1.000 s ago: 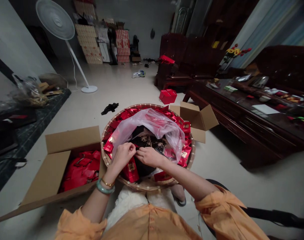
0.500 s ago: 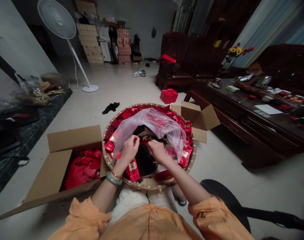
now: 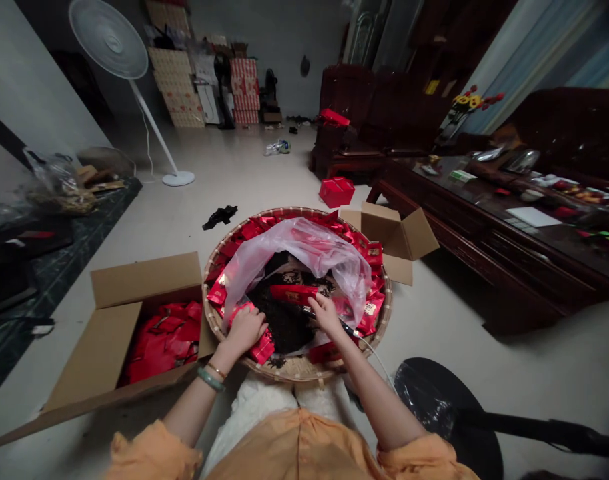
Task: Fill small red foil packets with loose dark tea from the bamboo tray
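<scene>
Over the round woven tray (image 3: 294,369), our right hand (image 3: 327,313) is half closed, pinching a thin black stick (image 3: 348,327) that trails a white cord (image 3: 377,357). A long red packet (image 3: 293,293) lies across the heap of dark leaves (image 3: 279,327), its long axis running sideways, one end just beside the right hand. Our left hand (image 3: 245,330) curls closed over a smaller red packet (image 3: 262,348).
</scene>
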